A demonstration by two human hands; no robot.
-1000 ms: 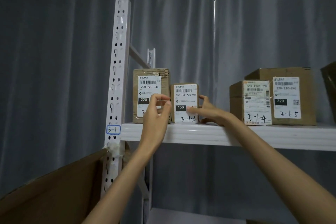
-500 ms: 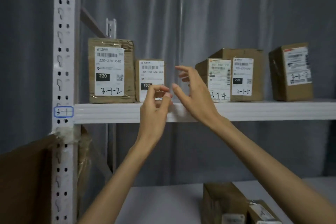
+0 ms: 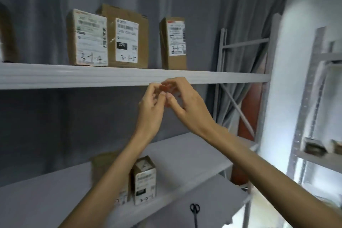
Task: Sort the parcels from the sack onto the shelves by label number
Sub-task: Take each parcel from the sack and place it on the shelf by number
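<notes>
Three brown parcels stand on the white upper shelf point(image 3: 92, 77): one marked 3-1-4 point(image 3: 88, 39), one marked 3-1-5 point(image 3: 129, 39) and one marked 3-1-7 point(image 3: 174, 43). On the lower shelf point(image 3: 194, 155) stands a small parcel point(image 3: 145, 181), with another parcel point(image 3: 103, 164) partly hidden behind my left forearm. My left hand point(image 3: 150, 111) and my right hand point(image 3: 182, 103) are raised together just below the upper shelf's front edge, fingertips touching each other. Neither hand holds a parcel.
Black scissors point(image 3: 194, 211) lie on the shelf below, near its front edge. Grey curtains hang behind the rack. A second metal rack point(image 3: 314, 135) stands at the right with small items on it. A rack post and diagonal braces point(image 3: 238, 109) close the right end.
My view has swung right, past parcels 3-1-2 and 3-1-3. Both hands have left the 3-1-3 parcel, dropped below the shelf edge and come together.
</notes>
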